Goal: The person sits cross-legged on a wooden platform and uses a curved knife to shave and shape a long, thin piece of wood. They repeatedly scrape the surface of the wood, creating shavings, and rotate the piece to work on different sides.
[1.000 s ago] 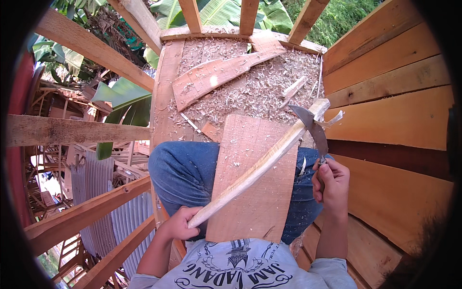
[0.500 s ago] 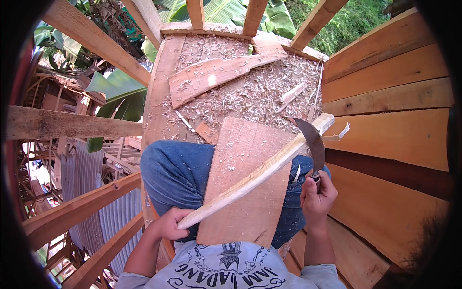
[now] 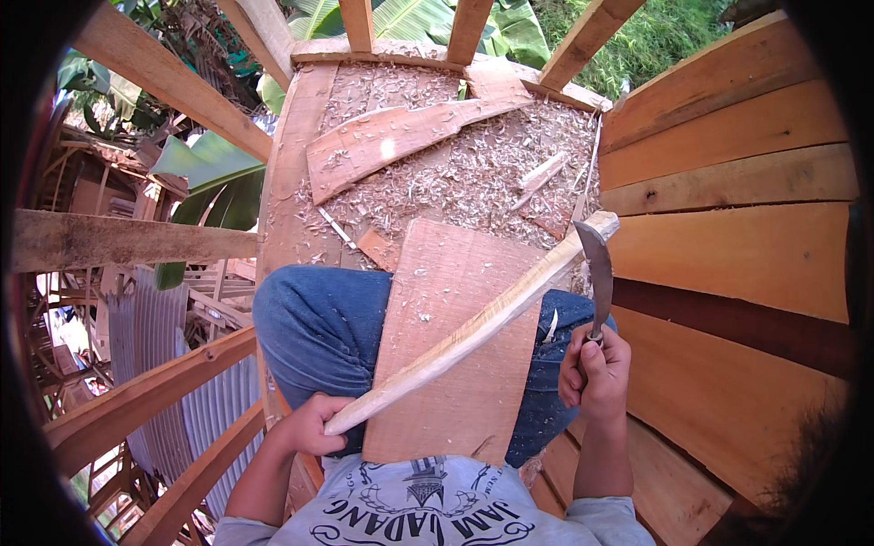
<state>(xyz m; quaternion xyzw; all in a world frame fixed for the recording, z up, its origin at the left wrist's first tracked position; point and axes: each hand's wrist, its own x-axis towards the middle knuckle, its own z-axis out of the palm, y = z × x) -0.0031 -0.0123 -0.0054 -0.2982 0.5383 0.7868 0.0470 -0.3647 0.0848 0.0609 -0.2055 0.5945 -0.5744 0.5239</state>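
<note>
A long, pale, slightly curved wooden stick [image 3: 464, 335] slants across a flat board [image 3: 446, 400] that lies over my lap. My left hand [image 3: 314, 424] is closed around the stick's lower end. In my right hand [image 3: 594, 371] is a sickle-shaped knife [image 3: 597, 273], its handle mostly hidden by my fingers. The dark curved blade points away from me and reaches up beside the stick's thicker far end, overlapping it in the picture; whether it touches the wood I cannot tell. A thin shaving [image 3: 552, 326] rests on my right trouser leg.
Wood shavings [image 3: 437, 173] cover the plank floor ahead, around a large offcut board [image 3: 401, 144] and a smaller wood piece [image 3: 543, 173]. A plank wall [image 3: 728, 259] stands close on the right. Open wooden railings [image 3: 137, 241] run along the left, above corrugated sheets [image 3: 150, 346].
The curled shaving at the stick's far end has gone from there. The knife blade has turned more upright, and the whole view has shifted slightly.
</note>
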